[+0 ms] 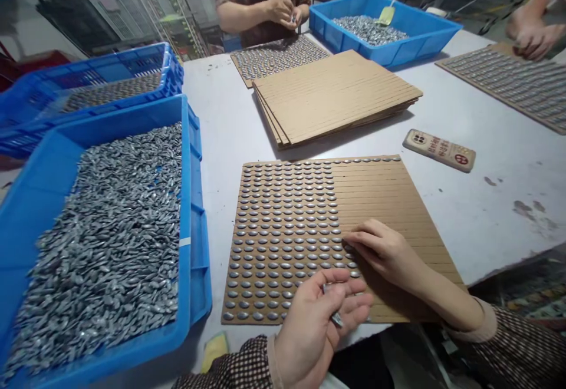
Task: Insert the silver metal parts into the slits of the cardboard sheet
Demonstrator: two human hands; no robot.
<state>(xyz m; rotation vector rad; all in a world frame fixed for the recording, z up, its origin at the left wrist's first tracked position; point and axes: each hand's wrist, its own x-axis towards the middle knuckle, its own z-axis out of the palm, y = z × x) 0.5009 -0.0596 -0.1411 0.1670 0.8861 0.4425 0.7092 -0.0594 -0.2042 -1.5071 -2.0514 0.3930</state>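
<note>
A slotted cardboard sheet (384, 200) lies in front of me, its left part filled with rows of small grey metal pieces (283, 218). My left hand (316, 324) hovers over the sheet's near edge, fingers curled around a few of these metal pieces. My right hand (382, 250) rests on the sheet at the end of a row, fingertips pinched on one metal piece at the slot. A blue bin (194, 212) heaped with loose metal pieces sits at my left.
A stack of bare cardboard sheets (336, 94) lies beyond. Across the table a person handles pieces over a filled sheet (278, 56); another person's hands (533, 35) work at far right. A second blue bin (415, 35), blue crates (88, 82) and a flat printed case (440, 150) stand around.
</note>
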